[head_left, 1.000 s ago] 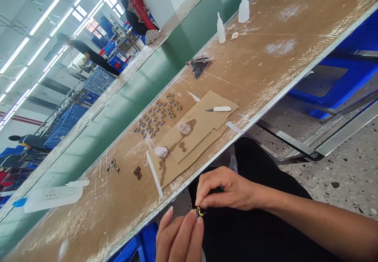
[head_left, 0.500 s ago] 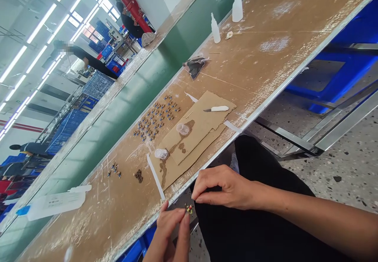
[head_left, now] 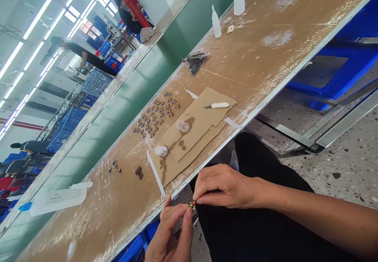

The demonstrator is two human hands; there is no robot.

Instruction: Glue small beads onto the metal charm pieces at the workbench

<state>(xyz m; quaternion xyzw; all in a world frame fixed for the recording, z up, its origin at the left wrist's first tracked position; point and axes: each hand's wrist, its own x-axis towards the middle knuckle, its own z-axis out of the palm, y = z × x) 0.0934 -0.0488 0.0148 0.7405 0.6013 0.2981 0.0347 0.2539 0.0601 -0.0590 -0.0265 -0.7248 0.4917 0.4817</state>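
Observation:
In front of the table's edge, my left hand (head_left: 173, 228) pinches a tiny figurine (head_left: 192, 205) with yellow, red and dark parts between thumb and forefinger. My right hand (head_left: 222, 185) is closed in a pinch, its fingertips right beside the figurine. Whatever those fingers hold, if anything, is too small to make out. On the table, many little blue and tan figurines (head_left: 153, 116) stand in a group. A few more figurines (head_left: 115, 166) lie nearer the left, next to a small pile of dark brown pieces (head_left: 139, 172).
Cardboard (head_left: 201, 136) taped to the table (head_left: 260, 65) bears a white-handled knife (head_left: 220, 105) and a small clear cup (head_left: 182, 126); another cup (head_left: 161, 151) stands near its left end. Dropper bottles (head_left: 216, 23), a dark rag (head_left: 195, 63) and a large plastic bottle (head_left: 59, 201) are farther off.
My left hand has moved slightly right and up with the figurine, closing the gap to my right fingertips. The right hand has barely shifted.

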